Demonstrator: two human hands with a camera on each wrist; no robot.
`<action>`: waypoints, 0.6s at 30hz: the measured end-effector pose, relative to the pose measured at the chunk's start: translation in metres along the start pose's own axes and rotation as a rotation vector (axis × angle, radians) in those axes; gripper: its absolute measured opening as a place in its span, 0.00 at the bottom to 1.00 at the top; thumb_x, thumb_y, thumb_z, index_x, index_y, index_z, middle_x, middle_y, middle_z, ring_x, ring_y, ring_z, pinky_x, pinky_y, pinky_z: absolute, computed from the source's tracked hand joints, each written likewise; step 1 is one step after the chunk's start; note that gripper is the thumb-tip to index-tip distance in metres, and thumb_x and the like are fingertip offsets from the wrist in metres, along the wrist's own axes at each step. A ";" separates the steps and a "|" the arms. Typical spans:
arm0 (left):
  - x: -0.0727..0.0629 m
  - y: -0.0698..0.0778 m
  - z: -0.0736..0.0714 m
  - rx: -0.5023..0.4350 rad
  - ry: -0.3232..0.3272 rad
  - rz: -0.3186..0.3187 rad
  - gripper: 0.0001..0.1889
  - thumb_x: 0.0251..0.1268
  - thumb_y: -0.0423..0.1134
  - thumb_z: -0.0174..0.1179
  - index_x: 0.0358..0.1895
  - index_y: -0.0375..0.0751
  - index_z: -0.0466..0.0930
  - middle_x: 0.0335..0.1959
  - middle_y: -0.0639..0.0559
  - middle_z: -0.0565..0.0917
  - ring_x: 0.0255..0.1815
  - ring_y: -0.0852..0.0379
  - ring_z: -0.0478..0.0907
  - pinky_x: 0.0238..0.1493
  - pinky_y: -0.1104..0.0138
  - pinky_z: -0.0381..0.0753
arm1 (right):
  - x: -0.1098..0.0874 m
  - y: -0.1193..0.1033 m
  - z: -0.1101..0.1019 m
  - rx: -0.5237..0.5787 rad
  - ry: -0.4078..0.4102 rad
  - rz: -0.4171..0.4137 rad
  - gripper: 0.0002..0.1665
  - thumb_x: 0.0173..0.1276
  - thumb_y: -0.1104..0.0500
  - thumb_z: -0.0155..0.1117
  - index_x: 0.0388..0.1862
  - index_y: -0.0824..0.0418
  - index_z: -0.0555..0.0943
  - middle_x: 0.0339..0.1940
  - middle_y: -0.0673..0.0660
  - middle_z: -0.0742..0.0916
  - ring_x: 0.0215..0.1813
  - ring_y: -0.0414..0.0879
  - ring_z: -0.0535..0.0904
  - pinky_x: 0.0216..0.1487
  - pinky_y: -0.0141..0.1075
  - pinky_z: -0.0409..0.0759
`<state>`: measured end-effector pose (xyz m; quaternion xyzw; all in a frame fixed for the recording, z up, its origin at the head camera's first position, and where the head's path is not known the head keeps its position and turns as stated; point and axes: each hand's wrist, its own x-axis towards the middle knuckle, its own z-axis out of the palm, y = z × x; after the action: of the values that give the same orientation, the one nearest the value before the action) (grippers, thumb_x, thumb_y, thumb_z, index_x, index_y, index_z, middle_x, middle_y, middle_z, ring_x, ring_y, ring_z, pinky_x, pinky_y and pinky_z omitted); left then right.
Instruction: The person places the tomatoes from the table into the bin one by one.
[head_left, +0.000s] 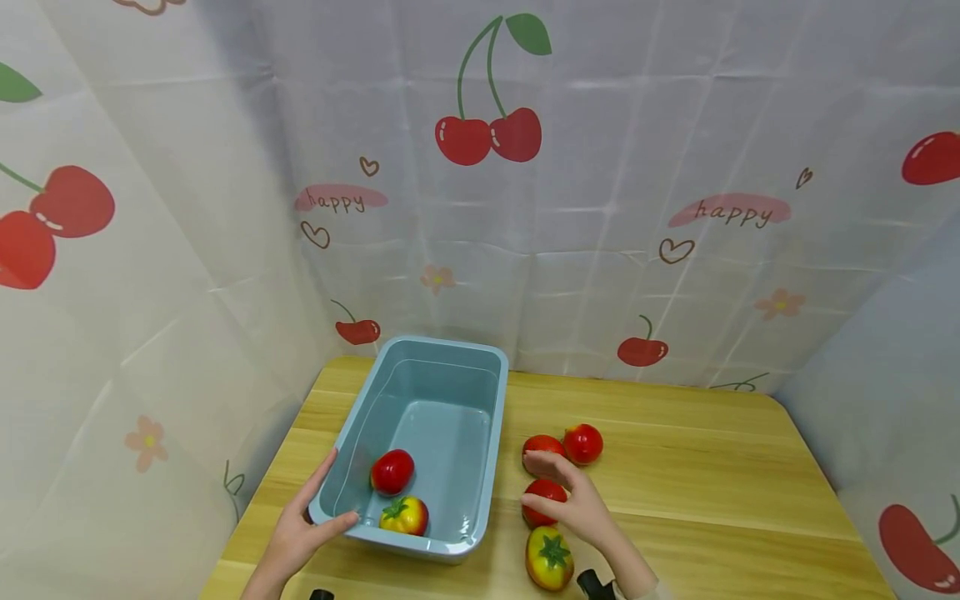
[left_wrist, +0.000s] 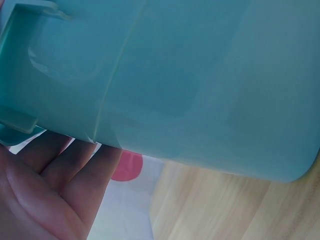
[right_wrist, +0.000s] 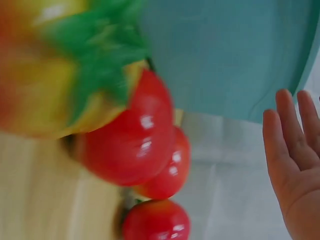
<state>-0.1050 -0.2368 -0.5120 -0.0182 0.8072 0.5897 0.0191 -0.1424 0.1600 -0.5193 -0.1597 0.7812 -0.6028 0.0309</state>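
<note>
My left hand (head_left: pixel 295 531) grips the near left corner of a light blue plastic bin (head_left: pixel 491 433). Its thumb lies over the near rim, and its fingers go along the outer wall (left_wrist: pixel 190 90). Inside the bin are a smooth red fruit (head_left: pixel 392 472) and a yellow-and-red tomato (head_left: pixel 405 516) with a green calyx. To the right of the bin, my right hand (head_left: pixel 573 500) hovers with fingers spread and nothing held. It overlaps two red fruits (head_left: pixel 543 492) in the head view. A yellow-red tomato (head_left: pixel 550 560) with a green star-shaped calyx lies nearer to me.
Behind the right hand another red fruit (head_left: pixel 582 443) sits on the wooden table (head_left: pixel 712 467). A white curtain (head_left: pixel 570 217) printed with cherries closes off the back and both sides. The bin stands toward the table's left side.
</note>
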 end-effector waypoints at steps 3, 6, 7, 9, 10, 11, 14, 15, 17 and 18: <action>0.000 0.000 0.000 -0.001 -0.003 -0.001 0.45 0.53 0.38 0.70 0.73 0.56 0.54 0.72 0.40 0.54 0.65 0.36 0.61 0.48 0.62 0.77 | -0.009 0.008 -0.001 -0.045 -0.037 0.034 0.31 0.55 0.55 0.73 0.59 0.56 0.75 0.55 0.52 0.81 0.57 0.53 0.75 0.58 0.52 0.70; 0.000 0.000 0.000 -0.003 -0.003 0.003 0.45 0.52 0.37 0.70 0.73 0.56 0.54 0.72 0.40 0.54 0.65 0.36 0.60 0.48 0.64 0.76 | -0.017 0.016 -0.002 -0.113 -0.067 0.038 0.30 0.55 0.50 0.73 0.57 0.51 0.76 0.54 0.48 0.82 0.56 0.51 0.75 0.57 0.52 0.71; 0.000 0.000 0.000 -0.003 -0.002 0.004 0.45 0.52 0.37 0.70 0.73 0.56 0.54 0.72 0.40 0.54 0.65 0.36 0.60 0.48 0.65 0.75 | -0.020 0.019 -0.002 -0.138 -0.075 0.032 0.29 0.54 0.49 0.73 0.56 0.50 0.77 0.54 0.47 0.82 0.56 0.49 0.76 0.57 0.51 0.71; 0.000 0.001 0.000 0.000 -0.001 0.007 0.45 0.52 0.37 0.70 0.73 0.56 0.54 0.72 0.40 0.55 0.64 0.36 0.61 0.48 0.65 0.75 | -0.025 0.024 -0.002 -0.178 -0.091 0.020 0.29 0.53 0.46 0.73 0.54 0.50 0.78 0.53 0.45 0.82 0.55 0.46 0.76 0.57 0.49 0.71; 0.000 0.001 0.000 -0.001 0.000 0.008 0.45 0.52 0.37 0.70 0.73 0.56 0.55 0.72 0.40 0.55 0.64 0.36 0.61 0.48 0.65 0.75 | -0.027 0.026 -0.002 -0.193 -0.099 0.016 0.29 0.53 0.46 0.73 0.54 0.50 0.79 0.53 0.45 0.82 0.55 0.44 0.76 0.57 0.47 0.71; 0.000 0.001 0.000 0.001 0.000 0.009 0.45 0.52 0.37 0.70 0.73 0.56 0.55 0.72 0.40 0.55 0.64 0.36 0.61 0.48 0.64 0.75 | -0.029 0.029 -0.002 -0.200 -0.109 0.014 0.29 0.52 0.46 0.74 0.54 0.51 0.79 0.52 0.45 0.83 0.54 0.43 0.76 0.57 0.46 0.71; -0.001 0.001 0.000 0.000 0.001 0.011 0.45 0.52 0.37 0.70 0.73 0.56 0.55 0.72 0.41 0.55 0.64 0.36 0.61 0.48 0.63 0.76 | -0.034 0.034 -0.002 -0.190 -0.133 0.018 0.29 0.52 0.48 0.74 0.54 0.54 0.79 0.52 0.47 0.83 0.52 0.45 0.77 0.55 0.46 0.72; -0.001 0.001 0.000 0.000 0.002 0.010 0.45 0.52 0.37 0.70 0.73 0.56 0.55 0.72 0.41 0.55 0.64 0.36 0.62 0.48 0.62 0.77 | -0.036 0.035 -0.002 -0.184 -0.141 0.023 0.29 0.52 0.49 0.74 0.54 0.54 0.79 0.52 0.48 0.83 0.52 0.47 0.77 0.54 0.47 0.72; -0.001 0.002 0.000 0.004 0.002 0.011 0.45 0.52 0.37 0.70 0.73 0.56 0.55 0.72 0.41 0.56 0.64 0.36 0.62 0.48 0.60 0.78 | -0.038 0.038 -0.002 -0.176 -0.153 0.039 0.29 0.53 0.49 0.74 0.54 0.55 0.79 0.52 0.49 0.83 0.52 0.49 0.77 0.54 0.49 0.72; -0.001 0.002 0.000 0.005 0.003 0.010 0.45 0.52 0.37 0.70 0.73 0.56 0.55 0.72 0.41 0.56 0.64 0.35 0.62 0.48 0.59 0.78 | -0.039 0.038 -0.002 -0.170 -0.158 0.051 0.29 0.53 0.49 0.74 0.54 0.55 0.79 0.52 0.50 0.83 0.52 0.50 0.77 0.54 0.50 0.72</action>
<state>-0.1045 -0.2363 -0.5104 -0.0151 0.8088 0.5877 0.0150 -0.1138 0.1818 -0.5609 -0.1888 0.8283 -0.5191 0.0941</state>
